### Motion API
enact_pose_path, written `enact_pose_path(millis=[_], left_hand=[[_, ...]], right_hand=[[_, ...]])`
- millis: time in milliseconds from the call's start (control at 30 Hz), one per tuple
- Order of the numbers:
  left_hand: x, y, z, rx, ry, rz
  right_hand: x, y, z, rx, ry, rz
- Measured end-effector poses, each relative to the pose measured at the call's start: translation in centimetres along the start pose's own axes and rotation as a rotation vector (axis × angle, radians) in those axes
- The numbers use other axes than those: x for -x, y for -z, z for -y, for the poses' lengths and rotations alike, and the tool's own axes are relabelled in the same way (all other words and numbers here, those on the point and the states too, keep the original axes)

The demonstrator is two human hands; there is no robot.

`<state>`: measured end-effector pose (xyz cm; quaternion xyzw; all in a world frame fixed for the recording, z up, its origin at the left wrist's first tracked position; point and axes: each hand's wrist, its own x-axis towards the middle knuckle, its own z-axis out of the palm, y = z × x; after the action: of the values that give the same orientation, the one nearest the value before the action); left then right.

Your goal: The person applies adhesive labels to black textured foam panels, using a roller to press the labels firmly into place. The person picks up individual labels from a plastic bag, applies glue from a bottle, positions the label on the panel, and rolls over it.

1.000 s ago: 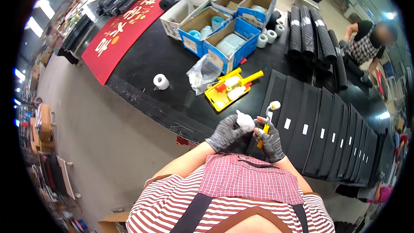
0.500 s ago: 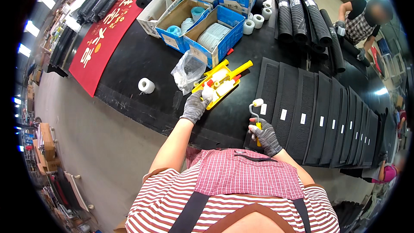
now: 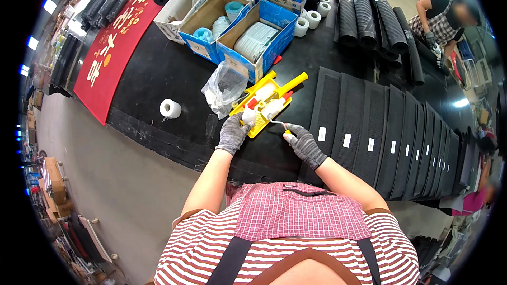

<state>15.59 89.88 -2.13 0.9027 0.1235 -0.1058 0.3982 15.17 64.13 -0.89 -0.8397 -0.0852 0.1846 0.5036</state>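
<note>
On the black worktop lies a yellow paint tray with white bottles and red caps in it. My gloved left hand is closed round a small white bottle with a red tip, over the tray's near left side. In my gloved right hand is a small paint roller, gripped by its yellow handle. The roller's wire frame reaches left into the tray, where its white head is hard to tell from the bottles. Another yellow handle sticks out at the tray's far right.
A crumpled plastic bag lies beside the tray, below blue cartons of cord spools. A white roll stands at left. Black mats with white labels overlap at right, with dark rolls beyond. A co-worker stands far right.
My right hand has moved left and forward, bringing the roller from beside the mats to the tray. My left hand stays at the tray with the bottle. The view has shifted slightly.
</note>
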Motion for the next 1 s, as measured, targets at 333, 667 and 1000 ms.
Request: enact_pose_path(millis=[333, 667, 1000], left_hand=[[0.7, -0.7, 1.3, 0.099, -0.09, -0.13], [0.6, 1.4, 0.1, -0.077, -0.322, -0.368], [-1.3, 4.9, -2.2, 0.164, -0.18, -0.011]], right_hand=[[-4.4, -2.9, 0.2, -0.23, -0.129, -0.146], [-9.0, 3.3, 3.5, 0.319, 0.341, -0.332], [-24.5, 5.6, 2.9, 1.099, 0.425, 0.008]])
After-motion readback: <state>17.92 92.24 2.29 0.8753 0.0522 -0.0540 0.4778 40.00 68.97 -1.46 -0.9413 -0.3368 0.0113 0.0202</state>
